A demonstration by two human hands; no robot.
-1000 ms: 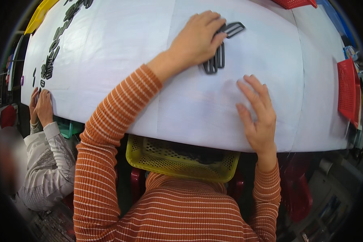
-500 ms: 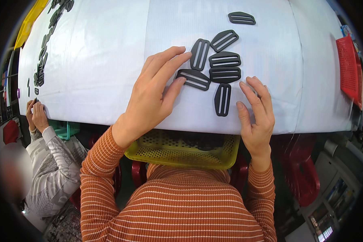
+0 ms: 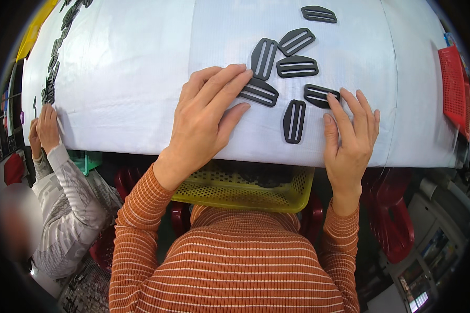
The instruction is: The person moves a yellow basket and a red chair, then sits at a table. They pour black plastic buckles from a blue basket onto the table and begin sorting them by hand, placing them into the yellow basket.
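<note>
Several black plastic slide buckles lie on a white table cover (image 3: 130, 68). My left hand (image 3: 206, 117) lies flat near the front edge, its fingertips resting on one buckle (image 3: 258, 92). My right hand (image 3: 350, 135) is flat too, its index and middle fingertips touching another buckle (image 3: 320, 95). A third buckle (image 3: 294, 121) lies between the hands, apart from both. More buckles (image 3: 296, 67) sit just beyond, and one (image 3: 318, 14) lies alone at the far side. Neither hand grips anything.
A yellow perforated basket (image 3: 245, 190) sits under the table edge on my lap. A red basket (image 3: 453, 86) stands at the right edge. Another person's hands (image 3: 43, 130) rest at the left edge, near a long row of dark buckles (image 3: 55, 57). Red stools stand below.
My left hand drew back from the far side toward the front edge, dragging buckles closer and spreading them. My right hand stayed near the edge, now touching one buckle.
</note>
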